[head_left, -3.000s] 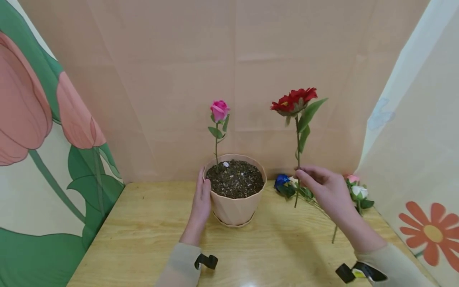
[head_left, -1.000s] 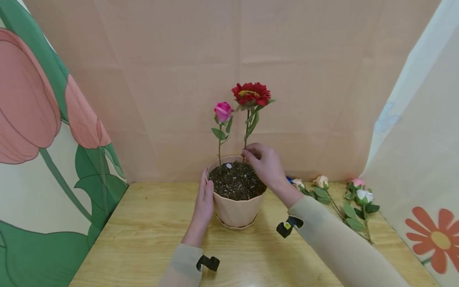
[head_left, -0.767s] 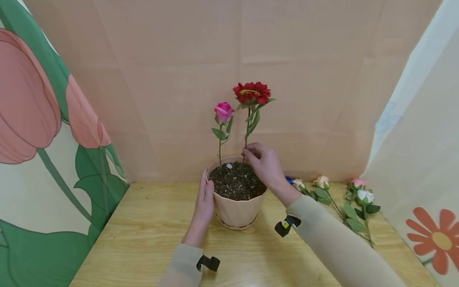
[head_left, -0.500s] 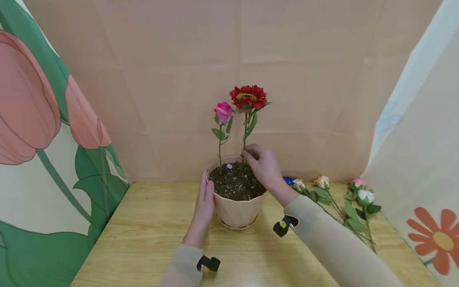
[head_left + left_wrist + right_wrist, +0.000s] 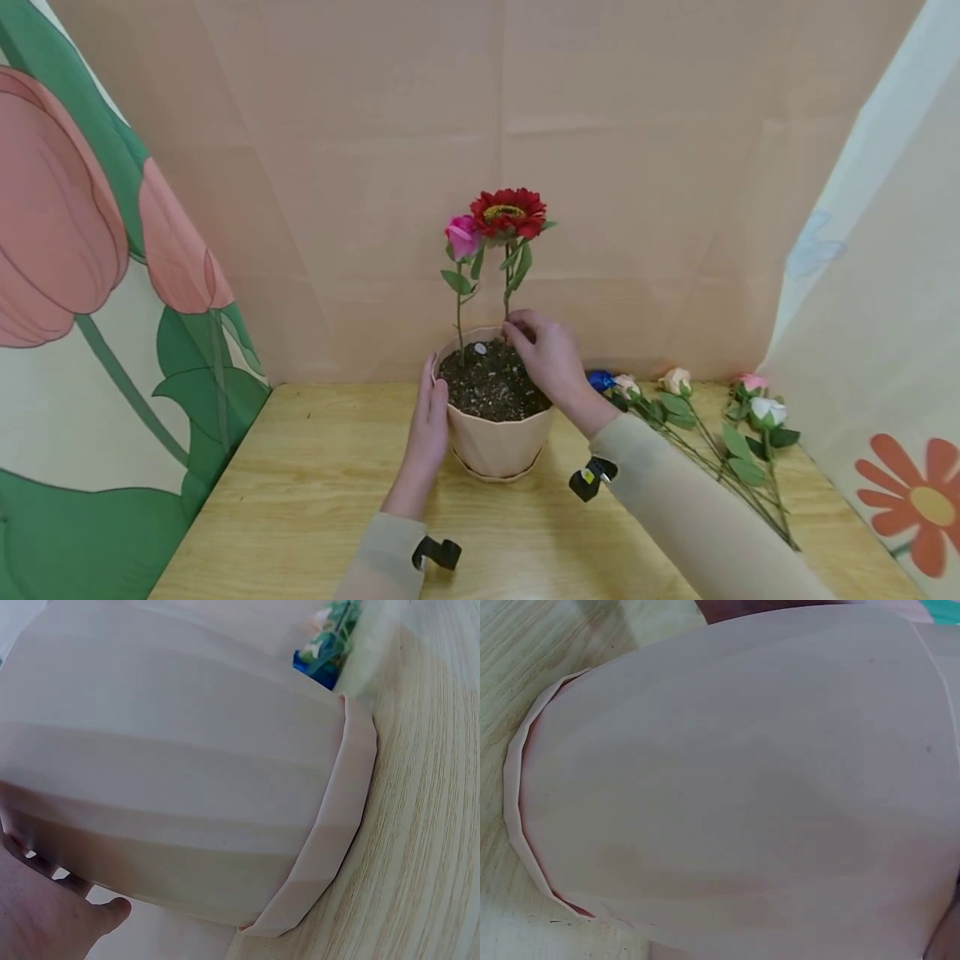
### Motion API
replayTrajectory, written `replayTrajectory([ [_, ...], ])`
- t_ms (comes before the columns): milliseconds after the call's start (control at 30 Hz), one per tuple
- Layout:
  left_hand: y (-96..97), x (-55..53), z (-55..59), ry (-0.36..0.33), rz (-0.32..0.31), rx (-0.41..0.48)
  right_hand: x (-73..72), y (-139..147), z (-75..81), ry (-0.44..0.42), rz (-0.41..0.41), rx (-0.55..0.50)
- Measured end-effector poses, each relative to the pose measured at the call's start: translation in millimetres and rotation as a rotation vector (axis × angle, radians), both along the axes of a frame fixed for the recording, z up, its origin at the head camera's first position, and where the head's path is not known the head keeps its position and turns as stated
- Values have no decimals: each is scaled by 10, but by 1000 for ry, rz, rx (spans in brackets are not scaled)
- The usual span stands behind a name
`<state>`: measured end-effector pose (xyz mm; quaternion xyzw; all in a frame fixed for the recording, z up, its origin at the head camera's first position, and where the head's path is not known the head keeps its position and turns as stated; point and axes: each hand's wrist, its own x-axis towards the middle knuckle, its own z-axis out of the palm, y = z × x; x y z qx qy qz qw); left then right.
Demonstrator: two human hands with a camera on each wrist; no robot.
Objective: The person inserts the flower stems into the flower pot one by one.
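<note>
Right hand (image 5: 553, 360) pinches the thin stem (image 5: 507, 296) of a red, yellow-centred, fabric-looking flower (image 5: 508, 213) low, near dark crumbly soil (image 5: 491, 393); I read that as limiting bend. It rises above the pinch, stem tip hidden. Left hand (image 5: 427, 421) lies flat against the pale pink faceted pot (image 5: 498, 443), left of the pinch, probably my brace against tipping.

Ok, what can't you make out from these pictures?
Head: lower stem end of the red flower, hidden by the right hand or the soil.
Left wrist: part of the blue rose, hidden behind the pot.
Left wrist: part of the left hand, cut off by the frame's edge.
Right wrist: the red flower, not visible; the pot fills most of the frame.
</note>
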<state>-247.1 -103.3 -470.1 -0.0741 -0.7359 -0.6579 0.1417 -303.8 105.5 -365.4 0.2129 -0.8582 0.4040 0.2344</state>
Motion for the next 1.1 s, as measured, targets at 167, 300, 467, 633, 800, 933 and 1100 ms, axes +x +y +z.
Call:
replayTrajectory([
  [167,-3,-4,-24,11,0,-2,-12,-2,-51,1,-8,31],
  [300,9,-10,-36,14,1,-3,-25,9,-70,4,-12,70],
  [467,18,-13,-39,3,8,-9,-45,7,-72,3,-15,128],
  [633,28,-9,-23,1,0,-8,-53,1,-49,-10,-13,163],
  [800,42,-14,-19,6,11,-15,-63,11,-48,-6,-13,195],
  [933,54,-1,-16,1,19,-16,-73,18,-61,-6,-2,212],
  [1100,80,14,-13,4,17,-9,-64,47,-76,-7,15,204],
])
